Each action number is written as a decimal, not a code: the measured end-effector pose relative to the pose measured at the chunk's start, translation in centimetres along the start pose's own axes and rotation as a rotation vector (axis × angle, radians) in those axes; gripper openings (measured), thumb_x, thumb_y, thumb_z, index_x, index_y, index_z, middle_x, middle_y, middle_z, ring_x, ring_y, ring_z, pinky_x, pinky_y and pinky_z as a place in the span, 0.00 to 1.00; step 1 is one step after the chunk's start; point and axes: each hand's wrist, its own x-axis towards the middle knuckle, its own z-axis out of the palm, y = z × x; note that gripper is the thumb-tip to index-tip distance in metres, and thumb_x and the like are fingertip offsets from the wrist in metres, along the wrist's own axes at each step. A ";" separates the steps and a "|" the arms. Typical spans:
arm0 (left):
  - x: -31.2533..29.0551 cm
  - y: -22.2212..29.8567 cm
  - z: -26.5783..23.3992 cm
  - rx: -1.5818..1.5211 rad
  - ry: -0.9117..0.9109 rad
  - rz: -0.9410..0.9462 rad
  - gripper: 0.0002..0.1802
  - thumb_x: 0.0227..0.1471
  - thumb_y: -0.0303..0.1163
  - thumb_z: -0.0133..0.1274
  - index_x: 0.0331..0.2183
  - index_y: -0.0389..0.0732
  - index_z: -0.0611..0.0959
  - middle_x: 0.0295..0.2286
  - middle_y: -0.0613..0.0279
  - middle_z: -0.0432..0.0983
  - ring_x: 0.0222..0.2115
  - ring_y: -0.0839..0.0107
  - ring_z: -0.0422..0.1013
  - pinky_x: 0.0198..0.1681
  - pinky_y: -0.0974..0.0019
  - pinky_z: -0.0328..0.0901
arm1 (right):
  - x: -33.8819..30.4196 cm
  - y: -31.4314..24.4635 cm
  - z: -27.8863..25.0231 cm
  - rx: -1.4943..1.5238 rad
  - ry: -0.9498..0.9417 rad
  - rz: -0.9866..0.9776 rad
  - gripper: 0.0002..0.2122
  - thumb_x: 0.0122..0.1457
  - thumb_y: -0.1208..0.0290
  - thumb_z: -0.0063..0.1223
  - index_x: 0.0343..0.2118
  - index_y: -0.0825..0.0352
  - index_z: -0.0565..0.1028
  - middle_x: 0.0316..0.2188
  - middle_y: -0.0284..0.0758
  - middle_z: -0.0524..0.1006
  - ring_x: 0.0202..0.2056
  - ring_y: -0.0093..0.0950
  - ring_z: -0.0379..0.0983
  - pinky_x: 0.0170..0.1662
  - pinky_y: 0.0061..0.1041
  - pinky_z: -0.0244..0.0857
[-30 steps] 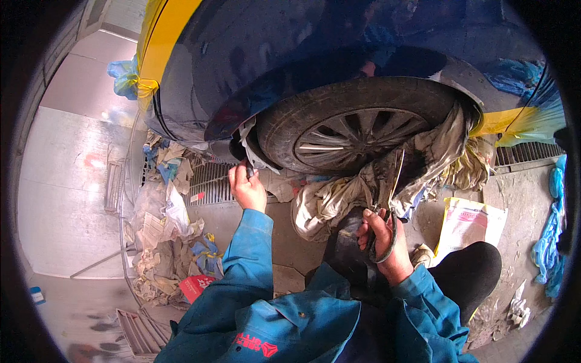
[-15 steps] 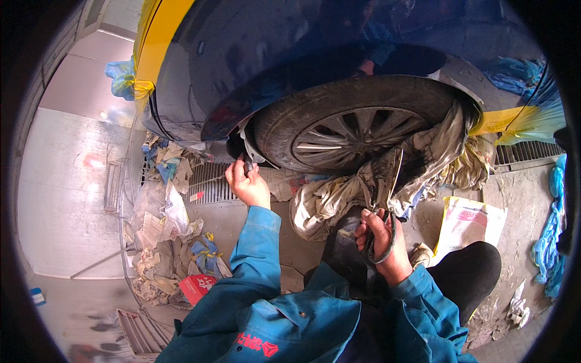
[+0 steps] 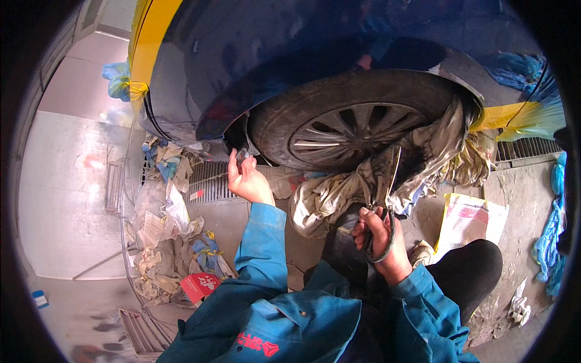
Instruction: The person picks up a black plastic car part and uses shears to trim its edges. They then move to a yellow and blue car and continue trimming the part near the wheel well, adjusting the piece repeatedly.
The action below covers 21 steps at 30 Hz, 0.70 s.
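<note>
My left hand [image 3: 249, 181] reaches up to the gap between the wheel arch edge and the tyre [image 3: 272, 136] of a dark blue car [image 3: 272, 54]. Its thumb and fingers close around a small greyish piece, too hidden to name. Lower and to the right, my right hand [image 3: 384, 242] grips what looks like a pair of scissors [image 3: 394, 172], slim blades pointing up and a black loop handle curving round the hand. Just behind the blades, a dirty beige cloth [image 3: 324, 202] lies bunched under and beside the spoked wheel [image 3: 354, 136].
A floor grating [image 3: 212, 181] runs below the car. Crumpled paper and plastic scraps [image 3: 160, 260] pile up at left, with a red packet [image 3: 200, 286] among them. A white and yellow printed bag [image 3: 472, 221] and blue plastic film [image 3: 549, 227] lie at right. Yellow and blue film covers the car's ends.
My left hand has shifted slightly, its index finger now straighter and pointing up; the dark piece in it shows less. My right hand stays in place with the scissors.
</note>
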 end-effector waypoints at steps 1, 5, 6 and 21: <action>-0.1 0.6 0.5 -0.002 0.029 -0.056 0.22 0.60 0.19 0.57 0.56 0.30 0.85 0.41 0.55 0.85 0.38 0.69 0.80 0.43 0.66 0.77 | 0.0 0.0 0.0 0.001 0.001 0.001 0.19 0.70 0.55 0.60 0.31 0.69 0.78 0.23 0.36 0.80 0.23 0.24 0.76 0.29 0.25 0.70; -0.2 2.3 2.5 -0.037 0.092 -0.158 0.19 0.64 0.24 0.60 0.56 0.33 0.85 0.42 0.57 0.85 0.39 0.70 0.79 0.45 0.62 0.76 | 0.1 -0.3 -0.1 0.016 -0.018 0.029 0.19 0.70 0.55 0.60 0.30 0.68 0.77 0.23 0.36 0.80 0.23 0.24 0.76 0.28 0.25 0.70; -0.1 2.5 2.8 -0.051 0.092 -0.148 0.18 0.65 0.25 0.61 0.55 0.34 0.86 0.42 0.58 0.86 0.39 0.70 0.79 0.46 0.61 0.76 | -0.1 -0.2 -0.1 0.015 -0.010 -0.007 0.19 0.70 0.55 0.60 0.30 0.68 0.77 0.23 0.35 0.80 0.23 0.24 0.75 0.28 0.25 0.70; 0.4 0.5 3.1 -0.137 0.161 -0.134 0.09 0.66 0.28 0.63 0.46 0.37 0.85 0.39 0.66 0.83 0.38 0.77 0.74 0.43 0.69 0.69 | 0.6 -0.9 -0.4 -0.077 -0.054 -0.040 0.19 0.70 0.56 0.60 0.31 0.69 0.77 0.23 0.36 0.80 0.24 0.24 0.76 0.29 0.26 0.70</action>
